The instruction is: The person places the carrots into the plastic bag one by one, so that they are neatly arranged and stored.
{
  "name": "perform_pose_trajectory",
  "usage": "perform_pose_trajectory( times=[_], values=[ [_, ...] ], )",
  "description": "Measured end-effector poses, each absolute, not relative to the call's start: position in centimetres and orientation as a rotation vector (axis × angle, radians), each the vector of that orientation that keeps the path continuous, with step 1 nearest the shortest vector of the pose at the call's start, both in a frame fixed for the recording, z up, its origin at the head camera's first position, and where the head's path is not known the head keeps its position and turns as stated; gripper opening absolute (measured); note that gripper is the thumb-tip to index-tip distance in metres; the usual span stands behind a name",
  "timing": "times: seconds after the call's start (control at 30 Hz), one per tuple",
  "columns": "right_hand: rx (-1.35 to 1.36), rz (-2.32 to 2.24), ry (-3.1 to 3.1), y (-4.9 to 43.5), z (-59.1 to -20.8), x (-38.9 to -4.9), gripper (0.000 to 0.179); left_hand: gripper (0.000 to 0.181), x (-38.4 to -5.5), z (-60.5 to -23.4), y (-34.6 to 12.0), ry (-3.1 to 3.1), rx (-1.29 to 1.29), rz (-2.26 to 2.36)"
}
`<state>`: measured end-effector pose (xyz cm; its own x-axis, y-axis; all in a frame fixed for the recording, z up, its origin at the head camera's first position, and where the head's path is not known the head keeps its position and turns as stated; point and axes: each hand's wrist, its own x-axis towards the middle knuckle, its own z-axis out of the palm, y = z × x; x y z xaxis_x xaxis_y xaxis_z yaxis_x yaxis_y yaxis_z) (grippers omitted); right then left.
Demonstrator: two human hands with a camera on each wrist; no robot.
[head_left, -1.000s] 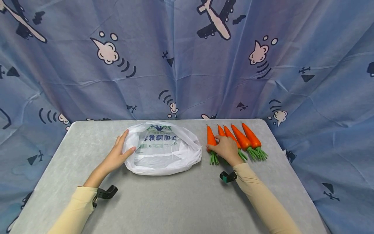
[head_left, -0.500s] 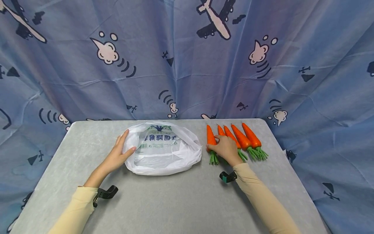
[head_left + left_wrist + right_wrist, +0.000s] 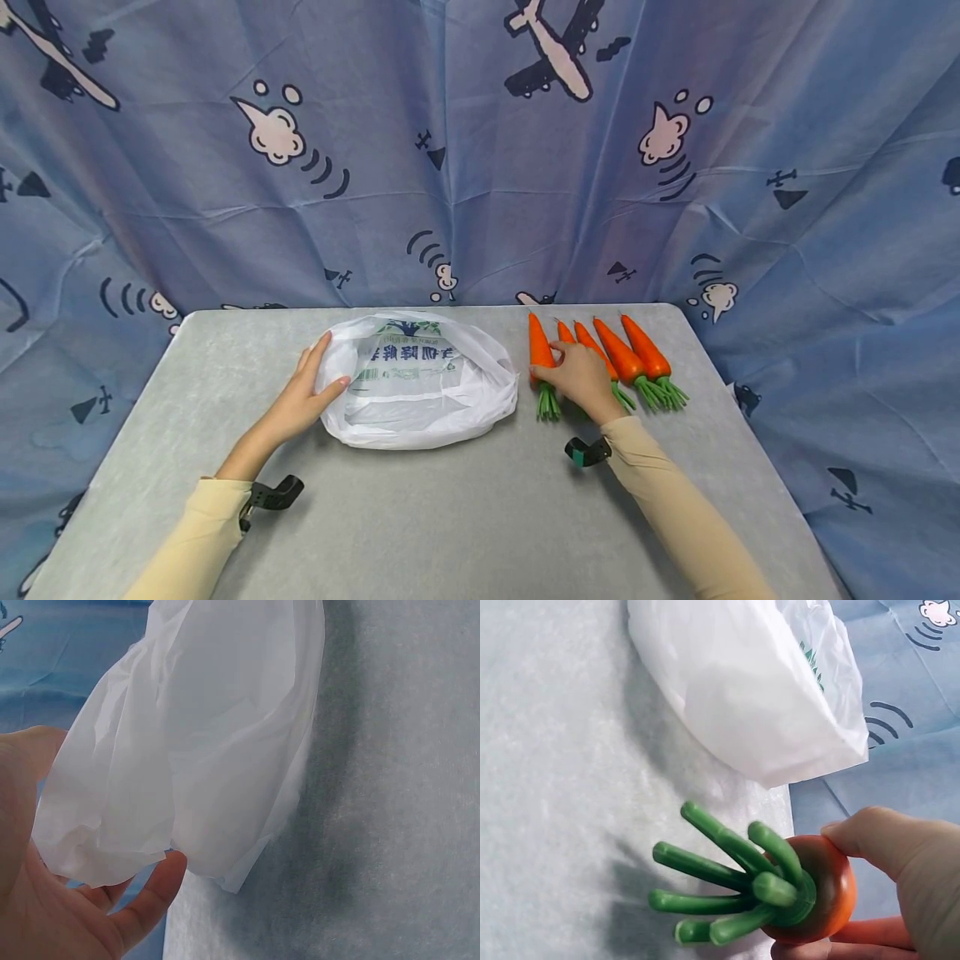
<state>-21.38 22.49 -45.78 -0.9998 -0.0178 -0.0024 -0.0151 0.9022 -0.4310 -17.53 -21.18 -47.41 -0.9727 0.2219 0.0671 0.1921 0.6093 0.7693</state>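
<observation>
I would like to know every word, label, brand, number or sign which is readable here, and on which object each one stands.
"生物降解": large dark-blue characters, mirrored, on the white plastic bag; a tentative reading, with the ends partly cut off.
Small green print above and below it, on the same bag: too small to read.
Blue curtain: printed aeroplanes and clouds, no words.
No brand or number is readable.

Pale grey tabletop (image 3: 450, 525) with rounded far corners, blue creased curtain (image 3: 495, 225) hanging behind it, printed dark-winged plane (image 3: 561, 60), pale cartoon puffs (image 3: 277, 136), black curved lines (image 3: 326, 172)
</observation>
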Motion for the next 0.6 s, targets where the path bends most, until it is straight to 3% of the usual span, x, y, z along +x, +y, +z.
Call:
perform_pose_trajectory(
  times=[0.6],
  values=[
    [-0.074,-0.817,3.047,22.4,-44.3,-21.4,0.073,0.083,-17.4,-47.2,-20.9,2.773,0.363,1.329]
  ],
)
